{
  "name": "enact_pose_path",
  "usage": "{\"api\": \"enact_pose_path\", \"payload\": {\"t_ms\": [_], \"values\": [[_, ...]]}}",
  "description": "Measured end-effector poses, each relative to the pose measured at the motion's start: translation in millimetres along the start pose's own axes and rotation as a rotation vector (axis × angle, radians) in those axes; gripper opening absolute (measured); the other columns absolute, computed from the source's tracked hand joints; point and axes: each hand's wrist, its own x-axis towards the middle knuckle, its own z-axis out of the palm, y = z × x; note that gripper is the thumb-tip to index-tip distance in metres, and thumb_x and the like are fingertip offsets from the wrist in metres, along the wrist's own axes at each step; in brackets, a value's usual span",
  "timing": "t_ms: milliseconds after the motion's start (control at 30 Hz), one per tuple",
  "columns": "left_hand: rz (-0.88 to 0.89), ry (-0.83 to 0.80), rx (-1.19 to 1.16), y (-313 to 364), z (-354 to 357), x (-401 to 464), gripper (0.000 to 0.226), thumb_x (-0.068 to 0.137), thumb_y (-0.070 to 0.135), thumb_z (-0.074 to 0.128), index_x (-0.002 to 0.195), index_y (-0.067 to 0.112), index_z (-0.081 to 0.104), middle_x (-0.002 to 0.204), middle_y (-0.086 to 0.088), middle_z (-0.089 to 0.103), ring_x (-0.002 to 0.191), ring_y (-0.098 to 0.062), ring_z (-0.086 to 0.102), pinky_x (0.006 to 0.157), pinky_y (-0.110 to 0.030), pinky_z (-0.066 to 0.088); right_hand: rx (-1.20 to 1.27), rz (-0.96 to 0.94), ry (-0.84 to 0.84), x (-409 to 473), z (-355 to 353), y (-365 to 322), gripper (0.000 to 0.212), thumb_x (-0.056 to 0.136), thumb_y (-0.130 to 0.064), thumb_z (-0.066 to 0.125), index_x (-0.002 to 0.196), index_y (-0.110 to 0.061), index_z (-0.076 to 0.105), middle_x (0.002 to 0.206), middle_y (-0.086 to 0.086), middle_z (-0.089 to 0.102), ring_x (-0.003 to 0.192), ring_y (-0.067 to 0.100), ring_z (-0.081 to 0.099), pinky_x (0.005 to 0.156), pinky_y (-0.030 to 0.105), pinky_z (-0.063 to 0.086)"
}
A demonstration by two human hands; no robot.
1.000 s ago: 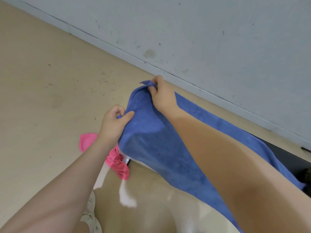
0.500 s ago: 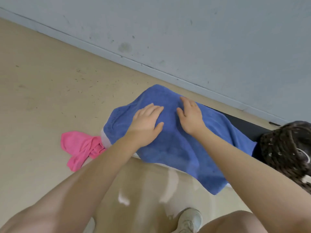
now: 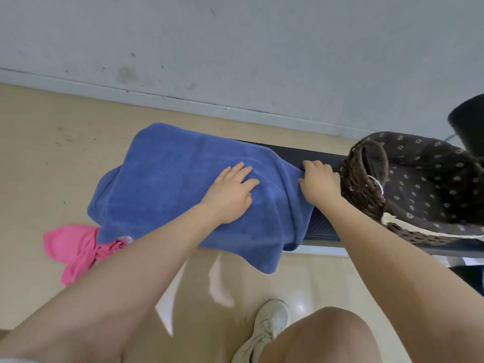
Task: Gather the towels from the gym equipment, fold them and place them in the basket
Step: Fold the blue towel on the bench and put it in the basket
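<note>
A person crouches over a dark bench point(image 3: 322, 226) along the grey wall point(image 3: 235, 48), midway through folding a blue towel point(image 3: 167, 184) spread across the bench's left end, its edges drooping over the side toward the tan floor point(image 3: 39, 153). The left hand point(image 3: 230, 195) lies flat on the towel's middle, fingers spread and straight, pinning the cloth; the right hand point(image 3: 318, 184) curls its fingers over the towel's right edge, gripping it. The step in hand looks like the fold itself, and the next move likely calls for carrying that gripped edge leftward across the pinned middle, then squaring the corners. The wicker basket point(image 3: 364, 184), lined in dotted brown fabric, sits on the bench just beside the right hand, near enough that a wide swing could knock its rim. A pink towel point(image 3: 76, 247) lies crumpled on the floor at the bench's left end, partly under the blue one's overhang, still to be folded. A black rounded object point(image 3: 468, 121) shows at the right edge, too cropped to identify. A white sneaker point(image 3: 267, 326) rests on the floor below.
</note>
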Motion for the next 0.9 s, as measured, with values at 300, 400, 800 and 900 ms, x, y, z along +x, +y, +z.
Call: {"api": "enact_pose_path", "payload": {"t_ms": [300,400,800,900], "values": [[-0.033,-0.088,0.148,12.0,10.8,10.1,0.066,0.096,0.05,0.024,0.149,0.018,0.003,0.158,-0.005,-0.006,0.146,-0.019,-0.007,0.118,-0.034,-0.006,-0.075,-0.041,0.177,27.4,-30.1,5.0,0.027,0.089,0.009,0.039,0.113,0.0,0.05,0.119,0.018,0.047,0.1,0.037,0.057,0.065,0.037,0.037],[-0.064,-0.068,0.182,12.6,12.4,10.6,0.067,0.096,0.052,0.022,0.149,0.017,0.001,0.158,-0.003,-0.007,0.146,-0.019,-0.006,0.117,-0.034,-0.004,0.118,-0.065,0.226,31.4,-39.7,3.4,0.03,0.089,0.012,0.034,0.115,0.003,0.046,0.124,0.022,0.042,0.094,0.038,0.056,0.067,0.039,0.036],[0.111,-0.052,0.139,41.1,17.2,-29.8,0.057,0.099,0.042,0.024,0.149,0.024,0.003,0.158,0.001,-0.007,0.146,-0.017,-0.006,0.118,-0.033,-0.004,0.555,0.248,0.191,-99.0,31.6,34.5,0.021,0.095,-0.03,0.041,0.099,-0.011,0.046,0.085,0.008,0.056,0.077,0.033,0.053,0.068,0.036,0.041],[0.123,-0.066,0.11,48.4,25.3,-44.1,0.057,0.099,0.042,0.025,0.149,0.026,0.002,0.158,0.002,-0.007,0.146,-0.017,-0.006,0.118,-0.032,-0.004,0.676,0.46,0.089,-115.4,51.0,54.9,0.041,0.094,-0.038,0.034,0.082,-0.005,0.055,0.09,0.013,0.066,0.082,0.034,0.059,0.077,0.038,0.049]]}}
